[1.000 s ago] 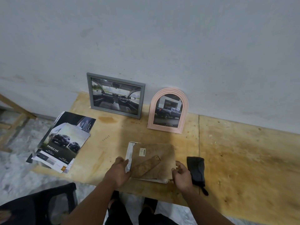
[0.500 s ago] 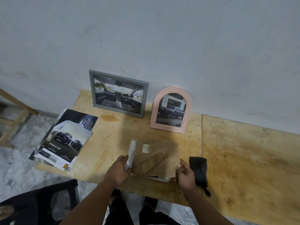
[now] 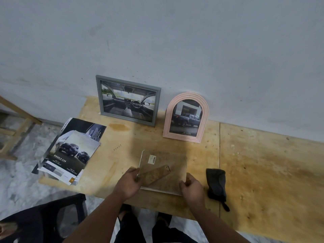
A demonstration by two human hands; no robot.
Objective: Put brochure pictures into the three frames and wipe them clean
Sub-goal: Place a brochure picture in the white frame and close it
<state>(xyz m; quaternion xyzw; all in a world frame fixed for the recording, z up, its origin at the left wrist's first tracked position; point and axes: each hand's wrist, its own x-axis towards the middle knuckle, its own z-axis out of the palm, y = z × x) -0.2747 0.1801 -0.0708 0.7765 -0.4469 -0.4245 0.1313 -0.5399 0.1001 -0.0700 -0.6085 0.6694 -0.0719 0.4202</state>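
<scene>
A third frame [image 3: 166,165] lies face down near the table's front edge, its brown back board and folded stand facing up. My left hand [image 3: 128,184] grips its left edge, which is lifted off the table. My right hand [image 3: 192,187] holds its front right corner. A grey rectangular frame [image 3: 128,100] with a car-interior picture leans on the wall. Next to it on the right stands a pink arched frame [image 3: 186,118] with a pickup-truck picture. A dark cloth [image 3: 216,185] lies just right of my right hand.
Car brochures [image 3: 70,151] are stacked at the left end of the plywood table [image 3: 263,172], overhanging its edge. A black chair [image 3: 52,220] stands below at the front left. A wooden stand [image 3: 15,123] is at the far left.
The frame's left edge has risen from flat on the table as my left hand tilts it up. My right hand has stayed at the front right corner.
</scene>
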